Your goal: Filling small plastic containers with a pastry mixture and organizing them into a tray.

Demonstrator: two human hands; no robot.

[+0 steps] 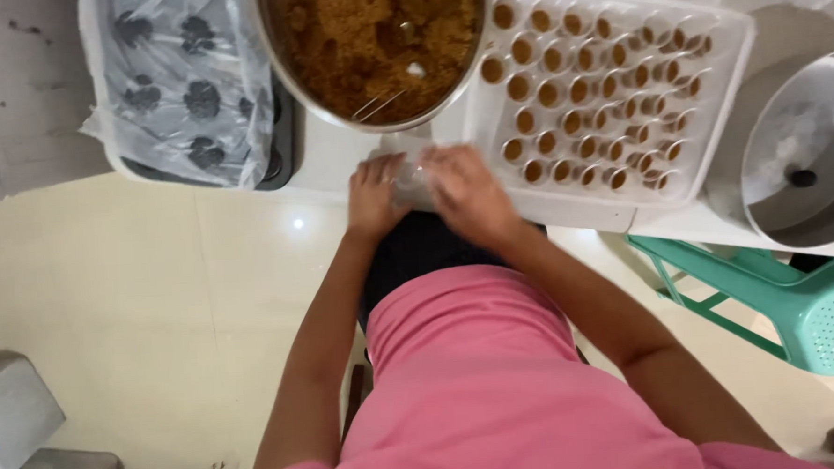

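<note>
My left hand (373, 194) and my right hand (467, 193) meet at the table's near edge, both closed around a small clear plastic cup (413, 180). Just beyond them stands a large metal bowl (283, 57) full of brown crumbly mixture (371, 35), with a small utensil lying in it. To the right of the bowl lies a white tray (725, 90) holding several small cups filled with the brown mixture (579, 91). I cannot tell whether the cup in my hands holds anything.
A dark baking tray (278, 165) covered by clear plastic sheet (185, 85) sits left of the bowl. A round metal lid (807, 152) lies at far right. A teal plastic stool (795, 307) stands on the cream floor, grey boxes (12, 412) at lower left.
</note>
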